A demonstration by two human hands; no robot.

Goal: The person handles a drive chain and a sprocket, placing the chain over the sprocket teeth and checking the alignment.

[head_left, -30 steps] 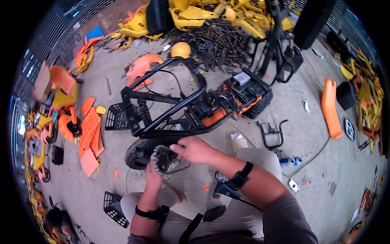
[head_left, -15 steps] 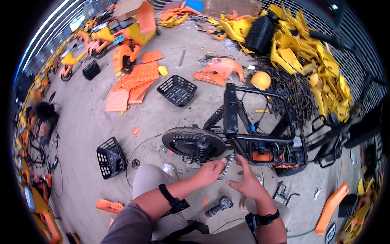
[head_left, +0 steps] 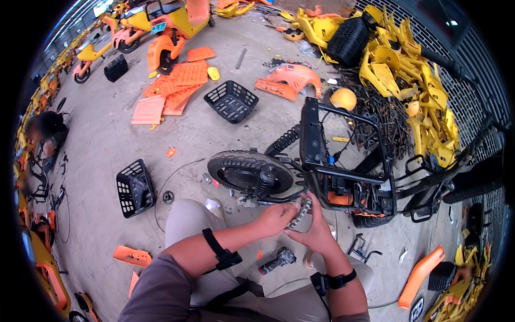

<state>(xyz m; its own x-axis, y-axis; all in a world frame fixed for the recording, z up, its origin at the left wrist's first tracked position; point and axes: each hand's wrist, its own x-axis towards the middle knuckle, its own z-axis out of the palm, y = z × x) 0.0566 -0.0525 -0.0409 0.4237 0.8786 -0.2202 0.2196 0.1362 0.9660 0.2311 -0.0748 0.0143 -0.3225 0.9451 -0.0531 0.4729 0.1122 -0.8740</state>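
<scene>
Grey floor [head_left: 182,137] | gear [head_left: 301,212] held above it, near black wheel [head_left: 241,177] | left hand [head_left: 276,219]: fingers pinching gear | right hand [head_left: 317,232]: fingers spread around gear, cannot tell if gripping

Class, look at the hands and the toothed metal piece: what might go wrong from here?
The toothed metal piece could nick the bare left hand or right hand. If it slips, it may fall among the small scraps by the wheel. The power tool on the floor might get kicked.
</scene>
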